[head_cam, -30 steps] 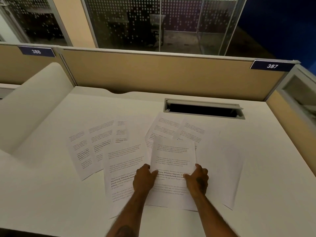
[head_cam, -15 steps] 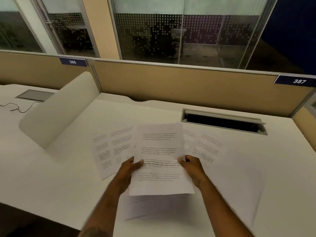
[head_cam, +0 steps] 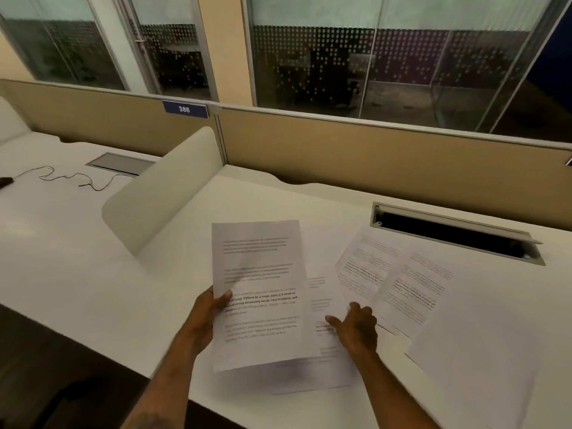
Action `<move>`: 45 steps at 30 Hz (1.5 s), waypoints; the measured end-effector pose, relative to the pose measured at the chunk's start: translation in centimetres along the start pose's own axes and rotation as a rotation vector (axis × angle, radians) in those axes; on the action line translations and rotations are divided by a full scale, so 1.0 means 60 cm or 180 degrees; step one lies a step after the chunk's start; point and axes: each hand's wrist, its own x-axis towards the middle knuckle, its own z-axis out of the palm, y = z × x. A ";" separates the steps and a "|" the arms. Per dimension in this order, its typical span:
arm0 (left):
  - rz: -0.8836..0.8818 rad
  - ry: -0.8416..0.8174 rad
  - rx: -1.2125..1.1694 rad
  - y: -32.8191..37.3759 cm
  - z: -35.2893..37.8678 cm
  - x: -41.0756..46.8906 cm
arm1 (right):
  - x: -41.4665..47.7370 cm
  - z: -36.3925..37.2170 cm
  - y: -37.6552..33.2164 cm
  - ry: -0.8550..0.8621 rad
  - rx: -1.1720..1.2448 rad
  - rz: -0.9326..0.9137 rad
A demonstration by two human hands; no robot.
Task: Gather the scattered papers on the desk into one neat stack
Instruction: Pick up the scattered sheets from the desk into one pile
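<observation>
My left hand [head_cam: 206, 317] grips the left edge of a printed sheet [head_cam: 261, 292] and holds it lifted above the white desk [head_cam: 77, 274]. My right hand [head_cam: 356, 328] has its fingers spread and rests on another printed sheet [head_cam: 323, 308] lying flat under the lifted one. Two more printed sheets [head_cam: 368, 264] [head_cam: 414, 286] overlap to the right of it. A blank sheet [head_cam: 483, 345] lies at the far right and partly covers them. Whatever papers lie beneath the lifted sheet are hidden.
A rounded cream divider panel [head_cam: 161, 193] stands left of the papers. An open cable slot [head_cam: 452, 236] is set into the desk behind them. A tan partition [head_cam: 371, 156] closes the back. A thin cable [head_cam: 71, 179] lies on the neighbouring desk. The desk's front edge runs just below my forearms.
My right hand has let go of the lifted sheet and dropped onto a sheet on the desk. My left hand alone now holds it. The view has swung left.
</observation>
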 end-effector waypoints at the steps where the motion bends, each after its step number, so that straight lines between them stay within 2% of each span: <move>1: -0.0002 0.0023 -0.0025 0.001 -0.011 -0.001 | -0.004 0.008 -0.003 0.0044 -0.0152 0.0025; 3: 0.0013 0.0026 -0.0037 0.003 -0.026 -0.003 | -0.007 0.018 -0.012 0.0035 -0.0167 0.0179; 7: 0.0020 0.0052 -0.0055 0.005 -0.039 0.000 | 0.011 0.014 -0.015 -0.0217 0.0347 0.0623; 11: 0.0030 0.0044 -0.0082 0.015 -0.036 0.007 | 0.031 -0.023 -0.015 -0.0267 0.1196 0.0353; 15: 0.0110 0.0013 -0.0036 0.029 -0.031 0.019 | 0.050 -0.127 -0.028 0.0221 0.1640 0.0038; 19: 0.0197 0.0071 0.0050 0.044 -0.023 0.033 | 0.069 -0.238 -0.016 0.0682 0.2188 -0.0002; 23: 0.0266 0.0039 0.0114 0.055 -0.002 0.042 | 0.065 -0.290 -0.007 0.0433 0.2777 -0.0251; 28: 0.0320 -0.0246 0.0153 0.062 0.055 0.046 | 0.045 -0.220 -0.046 0.0023 0.2574 -0.0435; 35: 0.0420 -0.0351 0.0204 0.064 0.107 0.045 | 0.017 -0.123 -0.084 -0.0287 0.2824 -0.0398; 38: 0.0238 -0.0220 0.0057 0.060 0.119 0.047 | 0.006 -0.110 -0.094 -0.0105 0.3004 -0.0373; 40: 0.0186 -0.0321 -0.0051 0.054 0.122 0.054 | 0.003 -0.107 -0.097 0.0100 0.3099 -0.0265; 45: 0.0496 -0.0445 0.0391 0.028 0.141 0.067 | 0.003 -0.107 -0.086 0.0309 0.3241 -0.0149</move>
